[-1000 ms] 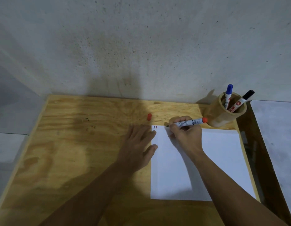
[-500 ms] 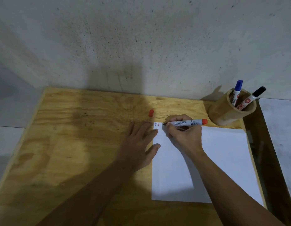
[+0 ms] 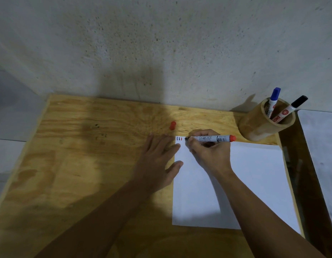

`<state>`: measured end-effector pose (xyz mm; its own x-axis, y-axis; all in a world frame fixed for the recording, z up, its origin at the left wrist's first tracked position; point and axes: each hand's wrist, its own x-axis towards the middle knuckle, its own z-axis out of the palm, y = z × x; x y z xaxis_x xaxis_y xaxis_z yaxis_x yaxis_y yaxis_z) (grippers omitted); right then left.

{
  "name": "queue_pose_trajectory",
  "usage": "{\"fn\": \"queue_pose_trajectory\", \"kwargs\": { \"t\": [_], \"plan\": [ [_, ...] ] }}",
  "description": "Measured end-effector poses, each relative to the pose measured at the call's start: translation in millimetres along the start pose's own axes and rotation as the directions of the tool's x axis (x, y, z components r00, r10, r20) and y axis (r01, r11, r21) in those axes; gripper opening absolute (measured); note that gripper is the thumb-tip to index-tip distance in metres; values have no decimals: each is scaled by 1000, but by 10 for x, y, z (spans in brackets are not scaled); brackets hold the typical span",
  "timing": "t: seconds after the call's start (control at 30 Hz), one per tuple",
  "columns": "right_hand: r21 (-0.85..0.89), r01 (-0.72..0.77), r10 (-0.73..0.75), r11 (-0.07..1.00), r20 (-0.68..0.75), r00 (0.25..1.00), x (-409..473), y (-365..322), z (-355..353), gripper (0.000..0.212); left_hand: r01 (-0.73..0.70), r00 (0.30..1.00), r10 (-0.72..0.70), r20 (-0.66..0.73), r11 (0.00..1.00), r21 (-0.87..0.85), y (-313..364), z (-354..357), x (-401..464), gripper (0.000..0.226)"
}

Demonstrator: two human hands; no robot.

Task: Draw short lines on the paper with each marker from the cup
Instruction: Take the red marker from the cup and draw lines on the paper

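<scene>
A white sheet of paper (image 3: 254,179) lies on the right half of the wooden table (image 3: 87,164). My right hand (image 3: 209,155) grips an uncapped red marker (image 3: 213,138), lying almost level, its tip at the paper's top left corner beside three short marks (image 3: 179,138): dark, blue and red. My left hand (image 3: 157,162) rests flat with fingers spread, fingertips on the paper's left edge. The red cap (image 3: 172,125) lies on the table behind my left hand. A wooden cup (image 3: 262,123) at the back right holds a blue marker (image 3: 273,101) and a black marker (image 3: 293,107).
A rough concrete wall (image 3: 161,43) rises right behind the table. The table's right edge runs just past the cup, with a dark gap (image 3: 295,155) and a grey surface (image 3: 321,142) beyond it. Bare wood stretches to the left of my hands.
The marker tip has shifted left to the paper's corner and a red mark now stands beside the earlier two. My left hand has stayed put. The camera view has shifted slightly.
</scene>
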<state>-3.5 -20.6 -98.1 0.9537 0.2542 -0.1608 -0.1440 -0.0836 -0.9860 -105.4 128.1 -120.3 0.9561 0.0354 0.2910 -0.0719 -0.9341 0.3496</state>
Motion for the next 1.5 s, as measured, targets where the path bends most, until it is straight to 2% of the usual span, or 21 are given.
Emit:
{"fn": "queue_pose_trajectory", "kwargs": {
  "t": [0.97,1.07,1.27,1.4,1.5],
  "plan": [
    [-50,53,-50,997,54,997,13,59,-43,9,3,1000,-3,7,1000,-18,21,-8,2,41],
    [10,18,-18,1000,47,999,7,-21,-37,7,0,1000,0,4,1000,-12,25,-15,8,41],
    [254,-82,105,964,-79,991,30,-237,-52,15,14,1000,-14,-25,999,-33,47,-32,15,40],
    [256,-101,137,961,-124,983,-11,-285,-32,18,36,999,-36,-12,999,-37,46,-56,55,40],
    [246,-114,147,963,-119,982,-48,-328,-35,15,96,990,-110,-89,985,-144,99,-104,136,33]
  ]
}}
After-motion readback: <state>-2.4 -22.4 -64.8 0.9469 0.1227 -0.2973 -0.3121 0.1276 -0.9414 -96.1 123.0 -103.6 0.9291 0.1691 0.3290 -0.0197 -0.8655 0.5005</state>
